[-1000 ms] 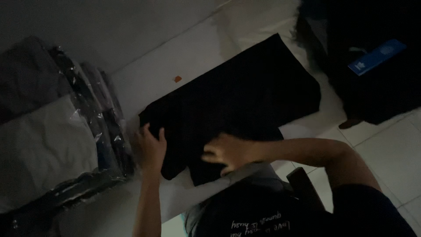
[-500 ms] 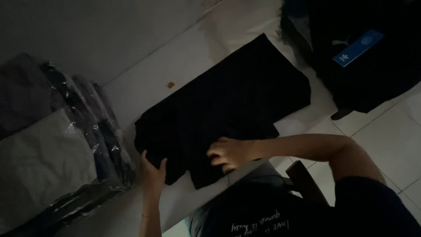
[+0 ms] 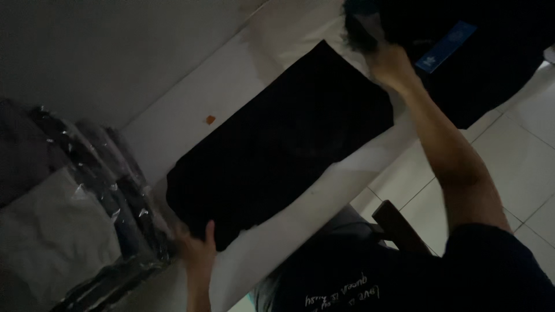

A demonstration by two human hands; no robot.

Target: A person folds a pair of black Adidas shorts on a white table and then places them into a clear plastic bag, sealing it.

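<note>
**Hands at opposite ends of a folded dark garment**

Dim light covers a white counter (image 3: 231,92) with a folded black garment (image 3: 277,144) lying flat and diagonal across it. My left hand (image 3: 199,251) pinches the near corner, thumb on top, apparently pinning the fold in place. My right hand (image 3: 393,66) reaches across to the far end, by a heap of dark clothing (image 3: 485,63) bearing a blue tag (image 3: 445,46); I cannot tell whether its fingers are curled or spread. Clear-wrapped folded clothes (image 3: 87,214) are stacked just left of the garment, perhaps kept separate because they are packed.
</note>
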